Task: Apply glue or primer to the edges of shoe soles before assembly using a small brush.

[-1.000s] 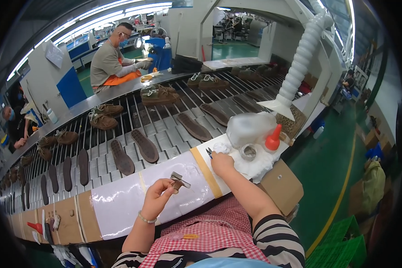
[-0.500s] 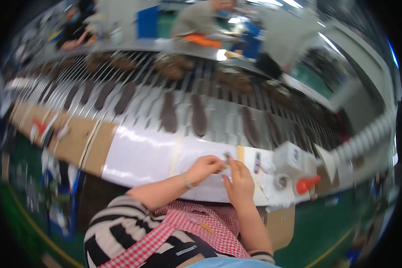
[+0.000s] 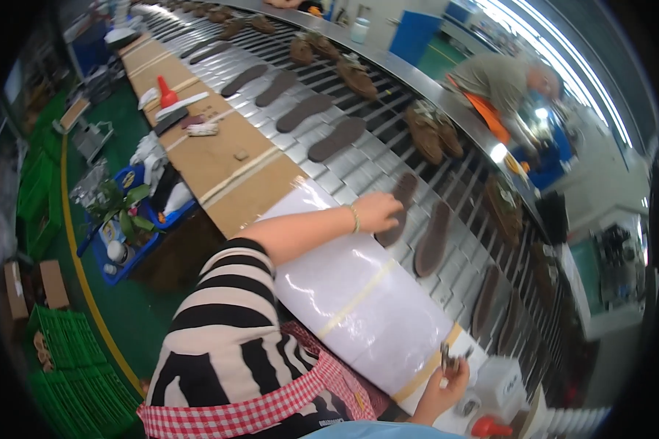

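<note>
— Left hand [image 3: 377,212]?
— At a sole [image 3: 405,196] lying on the conveyor [image 3: 344,177]; whether it grips, I can't tell
— Right hand [image 3: 445,389]?
— Pinching a metal piece [image 3: 445,357] near the jug [image 3: 499,382]

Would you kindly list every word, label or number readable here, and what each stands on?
None reads clearly enough to quote.
Translucent plastic container: dark marking on its side, too blurred to read.
Striped shirt: pale lettering on the dark chest part, too small to read.
No other lettering can be made out.
</note>
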`<state>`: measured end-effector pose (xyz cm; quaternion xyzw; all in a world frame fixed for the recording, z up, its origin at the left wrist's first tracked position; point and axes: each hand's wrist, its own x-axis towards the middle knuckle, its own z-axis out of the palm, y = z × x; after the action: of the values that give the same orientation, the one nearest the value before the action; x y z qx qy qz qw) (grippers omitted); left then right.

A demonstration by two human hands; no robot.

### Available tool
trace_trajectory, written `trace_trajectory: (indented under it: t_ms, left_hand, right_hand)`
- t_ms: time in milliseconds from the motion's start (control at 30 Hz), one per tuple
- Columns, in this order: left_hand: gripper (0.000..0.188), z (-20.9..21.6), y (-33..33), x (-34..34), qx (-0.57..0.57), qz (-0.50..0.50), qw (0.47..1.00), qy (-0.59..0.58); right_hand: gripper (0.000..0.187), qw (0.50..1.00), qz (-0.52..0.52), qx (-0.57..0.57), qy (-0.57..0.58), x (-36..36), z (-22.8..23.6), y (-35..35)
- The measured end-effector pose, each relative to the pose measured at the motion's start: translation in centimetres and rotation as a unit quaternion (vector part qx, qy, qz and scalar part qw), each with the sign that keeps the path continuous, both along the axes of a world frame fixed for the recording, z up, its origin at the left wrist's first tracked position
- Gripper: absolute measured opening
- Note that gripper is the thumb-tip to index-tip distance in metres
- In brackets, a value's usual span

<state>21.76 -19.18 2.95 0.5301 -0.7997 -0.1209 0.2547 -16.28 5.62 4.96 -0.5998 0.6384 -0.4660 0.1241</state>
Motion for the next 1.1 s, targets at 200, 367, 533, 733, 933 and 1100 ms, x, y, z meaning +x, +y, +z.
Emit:
trace_trajectory:
  t_ms: [200,367,533,733,933,1100]
  left_hand:
    - [0.05,-6.7,-8.0,13.1,-0.179,0.435,0.867,-0.161]
    - [0.045,-5.7,-9.3,16.0,0.077,0.409,0.906,-0.077]
    - [0.038,-2.5,-8.5,14.5,0.164,0.31,0.902,0.252]
    - [0.055,3.3,2.5,7.7,0.185,-0.141,0.611,0.757]
    - [0.073,3.9,6.5,-0.2,0.341,-0.315,0.466,0.753]
    - [0.067,5.9,9.7,-6.8,0.369,-0.313,0.432,0.761]
  right_hand:
    - [0.053,0.988,0.046,0.06,0.135,0.7,2.0,-0.6]
    - [0.048,0.973,0.083,-0.012,0.215,1.7,3.1,-2.9]
    - [0.045,0.983,0.084,-0.003,0.161,4.0,4.2,-4.3]
    - [0.043,0.981,0.072,-0.029,0.179,2.2,3.6,-4.3]
    - [0.042,0.986,0.069,-0.029,0.151,0.9,5.1,-1.7]
    - [0.043,0.963,0.001,-0.117,0.243,-4.5,5.0,2.5]
